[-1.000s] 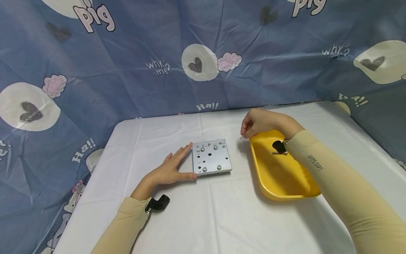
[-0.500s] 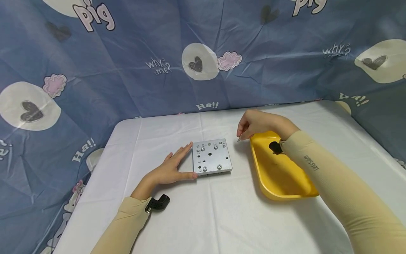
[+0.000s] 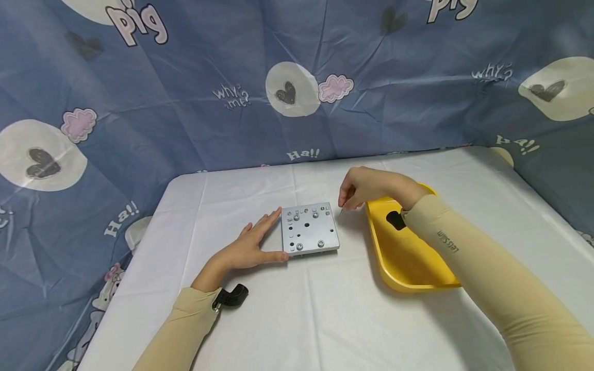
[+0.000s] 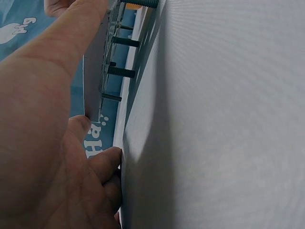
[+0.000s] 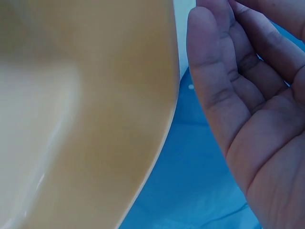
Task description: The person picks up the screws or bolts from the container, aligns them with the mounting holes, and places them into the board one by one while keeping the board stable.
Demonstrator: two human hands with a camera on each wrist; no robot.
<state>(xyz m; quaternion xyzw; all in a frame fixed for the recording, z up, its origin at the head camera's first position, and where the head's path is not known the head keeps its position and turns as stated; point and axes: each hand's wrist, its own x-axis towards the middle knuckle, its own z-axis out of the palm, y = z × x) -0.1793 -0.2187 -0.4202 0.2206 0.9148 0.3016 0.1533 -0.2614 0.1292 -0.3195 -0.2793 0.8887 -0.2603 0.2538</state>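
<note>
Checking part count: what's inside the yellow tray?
In the yellow tray, the visible floor is bare. The right hand and sleeve cover its far end, so anything there is hidden.

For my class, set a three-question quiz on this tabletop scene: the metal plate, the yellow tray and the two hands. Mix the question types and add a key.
1. True or false: the left hand lies flat against the metal plate.
2. What does the right hand pinch? A) a small thin metal pin B) a black knob C) nothing
3. Fill in: the yellow tray sits on the plate's ____ side, as the person sees it.

Key
1. True: straight fingers touch the plate's left edge.
2. A: it is held beside the plate's far right corner.
3. right
</note>
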